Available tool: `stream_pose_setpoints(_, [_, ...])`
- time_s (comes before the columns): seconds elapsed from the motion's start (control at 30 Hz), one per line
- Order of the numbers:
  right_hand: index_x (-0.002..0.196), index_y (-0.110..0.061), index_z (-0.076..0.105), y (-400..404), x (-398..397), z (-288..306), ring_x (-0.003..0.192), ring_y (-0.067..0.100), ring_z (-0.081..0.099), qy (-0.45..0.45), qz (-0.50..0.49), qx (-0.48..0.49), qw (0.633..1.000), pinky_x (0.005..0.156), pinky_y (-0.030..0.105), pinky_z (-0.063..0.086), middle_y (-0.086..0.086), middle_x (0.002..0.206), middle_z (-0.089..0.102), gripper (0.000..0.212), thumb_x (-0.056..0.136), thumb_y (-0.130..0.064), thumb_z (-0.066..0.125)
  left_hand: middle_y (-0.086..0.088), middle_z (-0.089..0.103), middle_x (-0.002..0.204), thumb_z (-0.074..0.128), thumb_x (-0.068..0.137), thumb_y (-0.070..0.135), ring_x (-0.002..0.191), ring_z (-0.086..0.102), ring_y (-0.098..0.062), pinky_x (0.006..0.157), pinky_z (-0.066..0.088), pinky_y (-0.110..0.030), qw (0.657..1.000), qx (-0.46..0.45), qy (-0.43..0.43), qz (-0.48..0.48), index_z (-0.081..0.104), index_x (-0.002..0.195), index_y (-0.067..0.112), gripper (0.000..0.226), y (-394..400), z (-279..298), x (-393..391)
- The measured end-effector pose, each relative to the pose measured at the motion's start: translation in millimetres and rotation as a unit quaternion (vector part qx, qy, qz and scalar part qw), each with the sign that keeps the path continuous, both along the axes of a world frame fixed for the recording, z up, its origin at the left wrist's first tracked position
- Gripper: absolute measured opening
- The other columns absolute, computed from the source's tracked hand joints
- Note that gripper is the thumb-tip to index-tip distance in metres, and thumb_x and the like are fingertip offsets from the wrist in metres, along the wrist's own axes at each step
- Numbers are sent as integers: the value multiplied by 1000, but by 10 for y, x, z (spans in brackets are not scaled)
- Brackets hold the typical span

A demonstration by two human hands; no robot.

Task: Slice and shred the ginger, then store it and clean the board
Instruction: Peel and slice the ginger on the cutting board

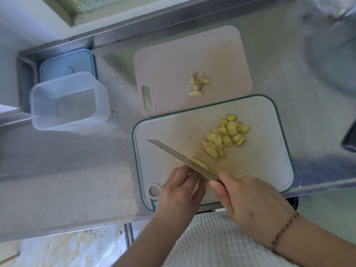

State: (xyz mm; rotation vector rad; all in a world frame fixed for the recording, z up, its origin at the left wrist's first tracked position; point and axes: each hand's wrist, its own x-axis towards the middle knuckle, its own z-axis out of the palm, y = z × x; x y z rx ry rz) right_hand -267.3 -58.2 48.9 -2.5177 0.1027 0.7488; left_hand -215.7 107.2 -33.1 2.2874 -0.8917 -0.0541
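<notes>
- A ginger piece (200,163) lies near the teal-rimmed cutting board's (269,166) front edge, pinned by the left hand (180,191), fingers curled on it.
- Right hand (248,205) is clenched around the knife (183,158), blade on the ginger.
- Ginger slices (225,135) are piled mid-board.
- Ginger scraps (198,83) sit on the pink cutting board (173,64) behind.
- A clear container (69,103) and blue lid (67,64) stand at the tabletop's (77,170) back-left corner.

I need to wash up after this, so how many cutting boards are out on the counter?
2. The teal-edged board lies nearest the person and holds ginger slices; the pink board lies just behind it with scraps.

Your steel counter (81,170) carries a teal-rimmed board (269,166) at its near edge, pink board (173,60) behind, clear tub (69,102) and blue lid (67,64) far-left.
</notes>
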Motion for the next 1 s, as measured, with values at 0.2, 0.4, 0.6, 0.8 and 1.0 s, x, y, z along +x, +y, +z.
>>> stream_pose_setpoints(0.2, [89,-33,22,19,36,-5,51,9,37,7,-2,-3,1000,45,22,27,-9,65,40,44,80,-56,-14,1,68,95,69,85,13,79,62,-15,65,52,-22,1000,-7,4,2,76,92,9,11,0,-12,-5])
stream_pose_setpoints(0.4, [91,-30,27,70,130,-96,57,14,42,-22,2,3,1000,45,20,26,-7,74,49,49,79,-56,-13,6,59,100,70,83,15,76,62,-14,62,49,-18,1000,-7,4,8,74,91,9,11,3,-15,17])
stream_pose_setpoints(0.6, [85,-33,27,-24,57,-54,52,8,40,-3,-20,21,1000,46,21,28,-10,65,42,39,85,-57,-4,1,69,100,68,86,15,80,66,-15,63,56,-25,1000,6,11,9,77,94,10,13,-6,-4,-4])
stream_pose_setpoints(0.8, [87,-32,28,5,83,-102,49,7,37,-15,-14,11,1000,44,21,26,-10,62,40,38,87,-55,-2,-1,67,95,75,82,12,75,64,-13,56,54,-22,1000,10,14,7,76,90,10,9,-6,3,13])
stream_pose_setpoints(1.0, [87,-30,33,61,199,-241,52,10,39,-32,-33,14,999,45,20,26,-10,62,38,34,96,-54,10,-3,68,99,75,81,10,77,65,-16,59,56,-25,1000,13,17,7,74,89,7,8,-1,-24,2])
